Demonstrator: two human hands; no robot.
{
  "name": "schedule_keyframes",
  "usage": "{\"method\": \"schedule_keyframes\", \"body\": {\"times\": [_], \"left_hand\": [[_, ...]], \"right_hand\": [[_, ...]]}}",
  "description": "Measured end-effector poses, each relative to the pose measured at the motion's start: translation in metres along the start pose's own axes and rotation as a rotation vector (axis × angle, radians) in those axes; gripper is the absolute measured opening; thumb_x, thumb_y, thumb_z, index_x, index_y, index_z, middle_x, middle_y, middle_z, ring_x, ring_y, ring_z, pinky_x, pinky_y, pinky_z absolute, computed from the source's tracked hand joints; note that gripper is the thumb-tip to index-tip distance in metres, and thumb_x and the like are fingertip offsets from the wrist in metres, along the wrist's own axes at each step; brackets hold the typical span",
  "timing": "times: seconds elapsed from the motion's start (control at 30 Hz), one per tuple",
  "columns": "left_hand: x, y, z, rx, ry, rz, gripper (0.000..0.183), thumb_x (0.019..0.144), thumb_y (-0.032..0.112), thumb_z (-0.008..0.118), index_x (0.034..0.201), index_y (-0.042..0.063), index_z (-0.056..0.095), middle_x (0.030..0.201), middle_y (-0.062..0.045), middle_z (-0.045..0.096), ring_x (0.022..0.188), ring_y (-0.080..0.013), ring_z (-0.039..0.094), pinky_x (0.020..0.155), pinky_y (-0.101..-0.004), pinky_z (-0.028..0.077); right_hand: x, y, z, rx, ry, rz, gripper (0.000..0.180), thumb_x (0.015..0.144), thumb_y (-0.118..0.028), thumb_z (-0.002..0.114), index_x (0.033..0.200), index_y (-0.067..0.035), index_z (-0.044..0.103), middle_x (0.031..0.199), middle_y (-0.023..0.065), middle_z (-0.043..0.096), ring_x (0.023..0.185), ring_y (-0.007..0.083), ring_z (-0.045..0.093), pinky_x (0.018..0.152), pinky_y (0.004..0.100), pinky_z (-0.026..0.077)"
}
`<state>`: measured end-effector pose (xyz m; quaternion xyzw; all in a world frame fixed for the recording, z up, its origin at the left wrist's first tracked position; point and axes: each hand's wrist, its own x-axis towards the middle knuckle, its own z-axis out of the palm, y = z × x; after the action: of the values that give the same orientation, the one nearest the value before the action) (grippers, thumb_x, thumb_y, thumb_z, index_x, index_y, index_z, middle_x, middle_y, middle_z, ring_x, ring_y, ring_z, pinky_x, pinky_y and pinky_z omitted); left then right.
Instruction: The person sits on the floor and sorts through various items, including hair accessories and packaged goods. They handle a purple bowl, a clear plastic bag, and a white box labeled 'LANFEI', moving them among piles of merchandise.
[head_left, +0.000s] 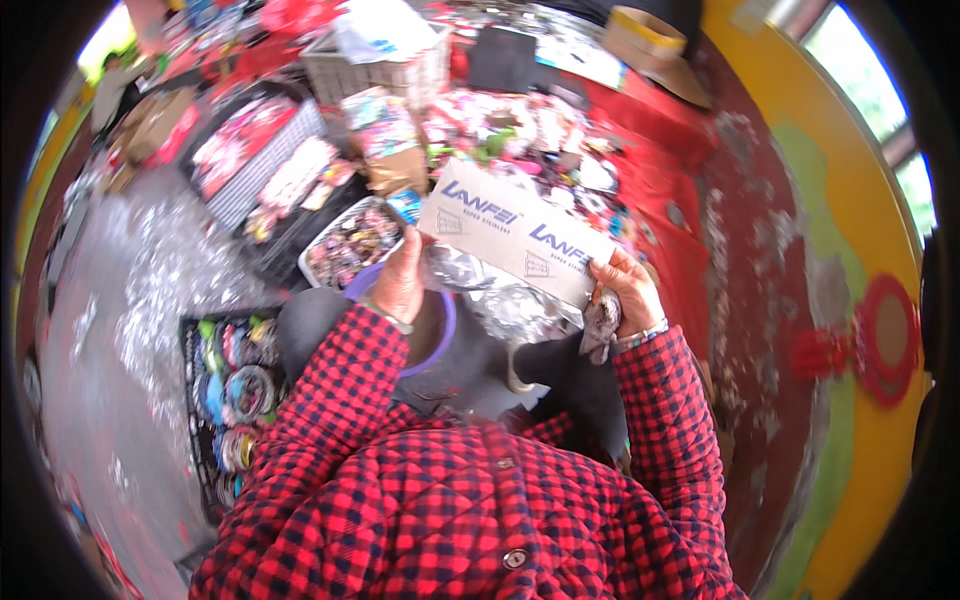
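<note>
A flat piece of printed cardboard (517, 232) is held up and tilted between my hands in the head view. My left hand (403, 277) has its left end between thumb and fingers. At its right end my right hand (628, 289) grips the lower corner, thumb on the front face. A small greyish fabric item with a pointed end (601, 319) hangs at the right palm; how it is held cannot be told. Below the cardboard lie crumpled clear plastic bags (517, 307). A purple-rimmed basin (451, 322) stands under my left forearm, partly hidden by it.
A white tub of small pieces (307, 262) sits beyond my left hand. A black crate (196, 420) of hair bands stands at the left. Colourful small goods (517, 127) heap on red cloth (667, 202) ahead. A person (116, 90) is far off at upper left.
</note>
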<state>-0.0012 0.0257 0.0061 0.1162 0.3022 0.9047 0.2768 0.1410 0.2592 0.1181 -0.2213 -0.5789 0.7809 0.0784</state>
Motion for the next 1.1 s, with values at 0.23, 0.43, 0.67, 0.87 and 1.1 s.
{"method": "schedule_keyframes", "body": {"times": [0.23,0.43,0.67,0.87,1.1], "left_hand": [[-0.027,0.037,-0.012,0.132,0.213,0.179,0.037,0.088,0.023,0.054,0.117,0.0,0.05,0.108,-0.007,0.058,0.1,-0.0154,0.055,0.088,-0.0297,0.041],[-0.045,0.055,-0.015,0.104,0.298,0.196,0.041,0.091,0.03,0.048,0.115,-0.003,0.051,0.109,-0.007,0.058,0.1,-0.0138,0.054,0.088,-0.0276,0.04],[-0.058,0.062,-0.017,0.183,0.379,0.308,0.041,0.092,0.028,0.047,0.117,-0.004,0.051,0.11,-0.006,0.058,0.099,-0.0104,0.053,0.087,-0.0237,0.04],[-0.062,0.054,-0.039,0.326,0.458,0.305,0.043,0.093,0.032,0.042,0.117,-0.003,0.049,0.113,-0.008,0.056,0.104,-0.0148,0.053,0.09,-0.0288,0.039],[-0.061,0.039,-0.058,0.168,0.473,0.278,0.035,0.085,0.019,0.059,0.112,-0.002,0.053,0.105,-0.006,0.059,0.096,-0.0119,0.053,0.086,-0.0253,0.04]], "right_hand": [[0.047,0.061,0.03,-0.013,-0.164,0.136,0.015,0.081,-0.004,0.056,0.096,0.001,0.058,0.078,0.0036,0.061,0.062,0.0092,0.054,0.056,0.0203,0.043],[0.069,0.066,0.046,0.003,-0.256,0.206,0.021,0.083,-0.01,0.056,0.1,0.002,0.058,0.08,0.0058,0.062,0.061,0.013,0.058,0.055,0.0228,0.045],[0.083,0.064,0.065,0.091,-0.399,0.252,0.023,0.084,-0.008,0.054,0.104,0.004,0.056,0.095,0.0137,0.063,0.082,0.0195,0.062,0.071,0.0285,0.049],[0.108,0.09,0.068,0.009,-0.426,0.319,0.024,0.085,-0.008,0.053,0.106,0.005,0.055,0.094,0.0102,0.063,0.08,0.0159,0.061,0.07,0.0269,0.049],[0.106,0.101,0.085,0.037,-0.358,0.276,0.021,0.088,-0.012,0.052,0.103,0.002,0.055,0.085,0.0045,0.062,0.07,0.0109,0.059,0.061,0.0216,0.047]]}}
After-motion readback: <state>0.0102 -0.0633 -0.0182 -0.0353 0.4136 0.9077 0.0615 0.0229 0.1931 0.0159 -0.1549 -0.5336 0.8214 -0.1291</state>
